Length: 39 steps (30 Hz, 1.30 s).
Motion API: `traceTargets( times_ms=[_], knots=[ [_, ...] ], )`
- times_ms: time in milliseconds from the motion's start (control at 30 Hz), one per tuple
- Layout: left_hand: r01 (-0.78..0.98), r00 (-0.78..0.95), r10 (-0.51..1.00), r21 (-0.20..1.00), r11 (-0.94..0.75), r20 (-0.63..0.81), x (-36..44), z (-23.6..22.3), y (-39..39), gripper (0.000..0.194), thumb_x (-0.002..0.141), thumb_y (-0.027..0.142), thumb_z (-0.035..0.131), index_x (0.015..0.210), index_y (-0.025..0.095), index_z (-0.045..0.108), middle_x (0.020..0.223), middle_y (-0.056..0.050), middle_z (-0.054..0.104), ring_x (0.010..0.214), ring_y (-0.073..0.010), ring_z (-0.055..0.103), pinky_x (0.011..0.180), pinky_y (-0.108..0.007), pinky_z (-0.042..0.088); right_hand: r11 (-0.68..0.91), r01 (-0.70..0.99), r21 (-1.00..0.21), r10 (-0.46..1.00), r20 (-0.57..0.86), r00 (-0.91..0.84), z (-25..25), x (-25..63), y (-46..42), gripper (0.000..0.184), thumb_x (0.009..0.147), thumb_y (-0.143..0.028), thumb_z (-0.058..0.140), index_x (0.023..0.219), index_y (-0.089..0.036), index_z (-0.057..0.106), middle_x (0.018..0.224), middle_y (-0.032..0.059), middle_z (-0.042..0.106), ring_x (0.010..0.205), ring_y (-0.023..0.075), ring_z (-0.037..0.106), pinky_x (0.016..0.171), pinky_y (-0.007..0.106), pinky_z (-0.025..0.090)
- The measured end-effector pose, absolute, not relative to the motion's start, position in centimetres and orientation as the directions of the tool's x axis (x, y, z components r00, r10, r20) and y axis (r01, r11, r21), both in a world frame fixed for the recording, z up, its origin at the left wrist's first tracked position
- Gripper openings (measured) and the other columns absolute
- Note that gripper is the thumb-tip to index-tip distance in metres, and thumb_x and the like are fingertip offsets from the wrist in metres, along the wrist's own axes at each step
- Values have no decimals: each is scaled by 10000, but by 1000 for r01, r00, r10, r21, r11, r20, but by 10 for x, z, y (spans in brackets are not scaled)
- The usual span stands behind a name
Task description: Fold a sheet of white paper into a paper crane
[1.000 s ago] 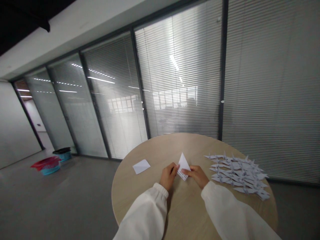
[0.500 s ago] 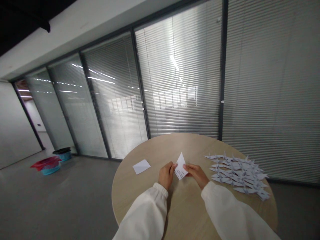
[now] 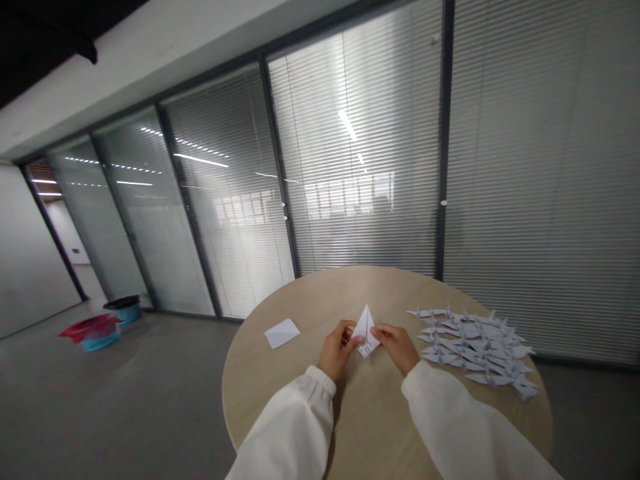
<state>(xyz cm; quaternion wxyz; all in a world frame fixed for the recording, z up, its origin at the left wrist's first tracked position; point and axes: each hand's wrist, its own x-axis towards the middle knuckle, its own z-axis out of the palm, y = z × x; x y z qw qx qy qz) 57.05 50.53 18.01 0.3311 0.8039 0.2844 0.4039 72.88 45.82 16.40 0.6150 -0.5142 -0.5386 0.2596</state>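
Here — left hand (image 3: pixel 340 350), right hand (image 3: pixel 397 348) pinch folded paper (image 3: pixel 366 331) over round wooden table (image 3: pixel 295 380) — paper cranes (image 3: pixel 473 345) beside, blinds (image 3: pixel 540 167) behind.

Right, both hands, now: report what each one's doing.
Left hand: closed, pinching the folded white paper at its left edge.
Right hand: closed, pinching the same paper at its right edge.
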Motion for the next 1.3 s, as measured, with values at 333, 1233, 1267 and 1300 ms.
traceTargets(
  times_ms=[333,1233,1267,1300],
  knots=[
    [191,521,716,754,-629,465,571,181,505,412,741,253,535,1147,189,506,791,-17,584,700,-130,523,652,-239,420,294,67,-953,906,301,297,161,727,461,485,606,-609,583,718,-141,642,668,62,647,654,205,579,613,311,465],
    [342,375,799,731,-590,469,569,176,512,339,770,450,452,723,143,588,568,8,543,521,-102,474,484,-192,338,269,39,-962,950,272,155,165,714,454,384,639,-541,594,712,-167,548,578,-14,566,552,137,535,551,255,412],
    [351,390,788,714,-606,477,569,177,510,327,777,435,447,754,147,599,589,1,567,537,-107,495,503,-196,353,267,42,-963,949,270,163,164,714,455,377,645,-533,593,731,-170,539,575,-20,560,542,131,531,541,248,407],
    [353,408,773,697,-624,485,568,178,508,313,785,416,441,782,151,606,614,-6,590,553,-112,514,522,-199,368,263,53,-963,947,268,175,163,714,456,370,652,-526,589,744,-173,530,573,-26,555,532,125,524,529,242,400]
  ],
)
